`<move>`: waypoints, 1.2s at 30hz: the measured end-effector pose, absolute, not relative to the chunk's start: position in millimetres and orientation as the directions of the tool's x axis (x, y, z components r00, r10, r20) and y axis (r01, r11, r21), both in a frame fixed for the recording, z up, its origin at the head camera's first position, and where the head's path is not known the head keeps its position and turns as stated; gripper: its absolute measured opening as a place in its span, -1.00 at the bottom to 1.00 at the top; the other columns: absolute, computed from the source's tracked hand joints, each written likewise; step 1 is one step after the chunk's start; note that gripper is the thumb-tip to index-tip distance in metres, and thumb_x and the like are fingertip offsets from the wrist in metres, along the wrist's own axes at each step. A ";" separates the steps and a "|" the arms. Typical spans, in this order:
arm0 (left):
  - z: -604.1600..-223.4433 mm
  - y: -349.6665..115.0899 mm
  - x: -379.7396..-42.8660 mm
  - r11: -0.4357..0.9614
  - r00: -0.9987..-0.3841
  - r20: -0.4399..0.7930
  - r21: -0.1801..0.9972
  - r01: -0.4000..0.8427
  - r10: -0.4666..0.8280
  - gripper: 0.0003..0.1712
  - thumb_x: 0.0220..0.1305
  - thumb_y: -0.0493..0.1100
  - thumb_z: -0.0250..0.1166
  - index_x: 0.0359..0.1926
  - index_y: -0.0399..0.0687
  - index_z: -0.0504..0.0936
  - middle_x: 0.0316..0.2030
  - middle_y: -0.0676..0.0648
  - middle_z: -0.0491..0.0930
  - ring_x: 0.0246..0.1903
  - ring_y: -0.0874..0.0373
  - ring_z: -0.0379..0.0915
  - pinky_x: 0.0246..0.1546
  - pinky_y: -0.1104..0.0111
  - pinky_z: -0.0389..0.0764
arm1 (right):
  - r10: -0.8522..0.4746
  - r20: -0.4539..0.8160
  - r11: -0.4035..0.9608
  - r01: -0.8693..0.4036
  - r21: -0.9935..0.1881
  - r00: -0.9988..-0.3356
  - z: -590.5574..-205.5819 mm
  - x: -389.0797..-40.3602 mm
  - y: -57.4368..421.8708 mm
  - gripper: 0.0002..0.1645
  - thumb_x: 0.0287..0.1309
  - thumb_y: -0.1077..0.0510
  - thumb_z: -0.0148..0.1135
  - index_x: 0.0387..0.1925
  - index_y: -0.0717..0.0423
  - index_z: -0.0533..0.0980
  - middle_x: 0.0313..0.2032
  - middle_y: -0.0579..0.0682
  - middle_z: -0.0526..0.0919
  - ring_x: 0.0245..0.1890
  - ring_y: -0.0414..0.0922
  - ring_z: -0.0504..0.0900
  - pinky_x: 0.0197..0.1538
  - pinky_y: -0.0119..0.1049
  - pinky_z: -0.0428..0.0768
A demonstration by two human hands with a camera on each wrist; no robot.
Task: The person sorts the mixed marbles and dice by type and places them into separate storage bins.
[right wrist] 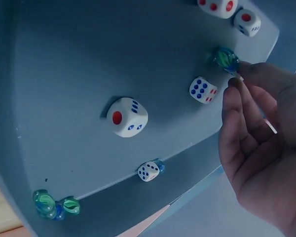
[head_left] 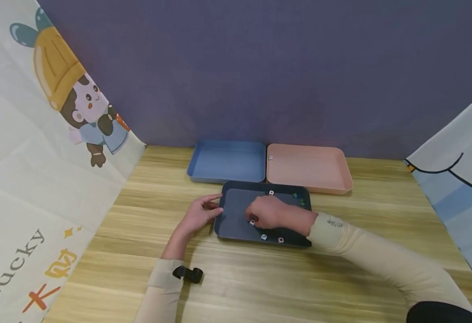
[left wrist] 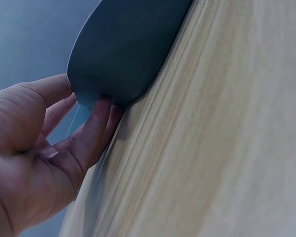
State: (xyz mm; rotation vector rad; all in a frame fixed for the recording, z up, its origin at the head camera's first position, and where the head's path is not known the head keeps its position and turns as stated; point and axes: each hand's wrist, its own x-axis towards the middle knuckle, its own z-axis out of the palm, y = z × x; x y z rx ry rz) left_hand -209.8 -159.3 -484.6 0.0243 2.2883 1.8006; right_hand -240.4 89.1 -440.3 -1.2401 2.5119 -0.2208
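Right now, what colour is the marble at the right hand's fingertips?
The marble is green and blue, clearest in right wrist.

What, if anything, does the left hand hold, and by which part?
The left hand holds the dark tray by its left edge.

Smooth, matt and plastic-looking throughout the dark tray (head_left: 233, 202). Beyond it, same plain plastic look on the blue tray (head_left: 228, 157) and the pink tray (head_left: 312, 166). Inside the dark tray, smooth, hard, plastic-like finish on the white dice (right wrist: 127, 117); clear, glossy glass look on the marbles (right wrist: 44, 202). Under the dark tray, wood grain with a soft sheen on the tabletop (head_left: 240, 287). Behind it, matt, cloth-like finish on the purple backdrop (head_left: 260, 67).
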 end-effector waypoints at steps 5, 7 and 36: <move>-484.5 -158.3 -209.1 0.254 -0.974 -0.165 0.959 -0.121 0.157 -0.45 0.24 -0.29 0.36 0.26 0.02 0.54 -0.16 -0.15 0.60 -0.18 0.02 0.57 -0.28 0.23 0.64 | -0.790 -0.239 0.613 -0.741 -0.276 -0.564 -443.3 -242.3 87.0 -0.80 0.07 0.24 0.38 -0.26 -0.12 0.71 -0.52 -0.29 0.58 -0.53 -0.34 0.51 -0.42 -0.33 0.52; -484.7 -157.9 -209.2 0.256 -0.973 -0.164 0.959 -0.120 0.160 -0.45 0.25 -0.28 0.36 0.26 0.03 0.54 -0.16 -0.15 0.60 -0.18 0.02 0.57 -0.28 0.23 0.64 | -0.790 -0.242 0.612 -0.742 -0.274 -0.563 -443.5 -242.6 86.5 -0.80 0.07 0.23 0.38 -0.26 -0.11 0.71 -0.51 -0.29 0.58 -0.52 -0.34 0.51 -0.42 -0.33 0.52; -488.7 -157.0 -211.9 0.221 -0.975 -0.168 0.966 -0.134 0.143 -0.44 0.22 -0.32 0.37 0.26 -0.06 0.53 -0.16 -0.20 0.59 -0.22 0.05 0.57 -0.31 0.27 0.64 | -0.720 -0.089 0.648 -0.619 -0.444 -0.689 -400.5 -281.5 124.9 -0.93 0.11 0.17 0.30 -0.34 0.00 0.55 -0.42 -0.18 0.56 -0.45 -0.21 0.49 -0.32 -0.25 0.50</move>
